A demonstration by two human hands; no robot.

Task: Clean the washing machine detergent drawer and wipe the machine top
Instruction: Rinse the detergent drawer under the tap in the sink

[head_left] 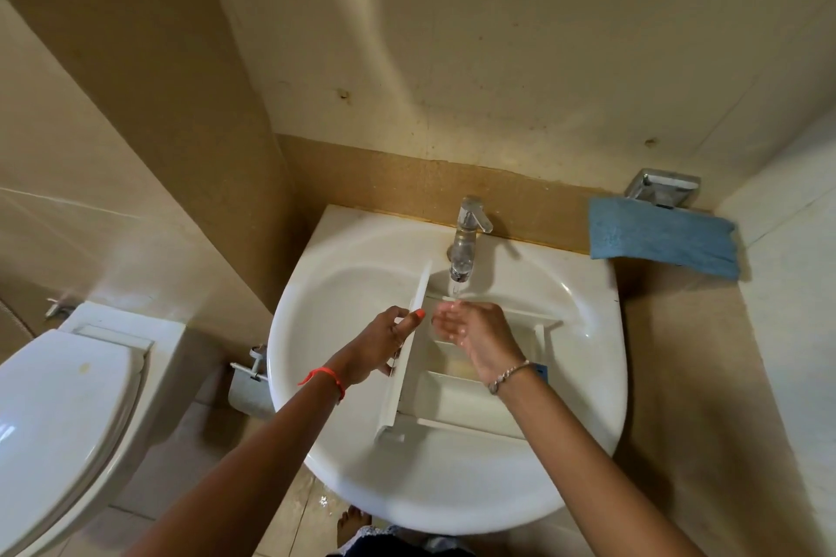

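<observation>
The white detergent drawer (457,393) lies in the white basin (344,443), its front panel standing up on the left. My left hand (384,344) grips that front panel, thumb on its top edge. My right hand (470,330) is cupped, fingers relaxed, right under the running water from the chrome tap (466,240), just above the drawer's far compartments. It holds nothing. A blue cloth (660,240) hangs on a chrome holder at the right wall.
A white toilet (68,421) with its lid down stands at the left. A chrome holder (249,384) sticks out beside the basin's left rim. Tiled walls close in on three sides. A bare foot (353,525) shows below the basin.
</observation>
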